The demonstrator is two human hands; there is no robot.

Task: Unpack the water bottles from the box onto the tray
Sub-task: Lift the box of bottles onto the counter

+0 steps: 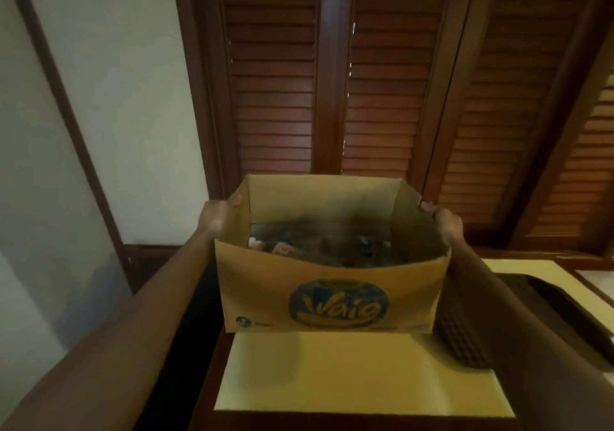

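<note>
Grasping one cardboard box [332, 294] of blurred, uncountable bottles [319, 247], left grip [217, 216] and right grip [445, 219] clasp its side flaps.

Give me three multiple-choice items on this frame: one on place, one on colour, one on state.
1. Where is the dark plastic tray relative to the brown cardboard box?
A. To its right
B. To its left
C. Under it

2. What colour is the round logo on the box front?
A. Red and white
B. Blue and yellow
C. Green and black

3. How is the box held?
A. By one hand from beneath
B. Unheld
C. By the left hand and right hand at its side walls

Answers:
1 A: the tray lies at the right edge.
2 B: blue oval, yellow lettering.
3 C: fingers curl over both side rims.
</note>
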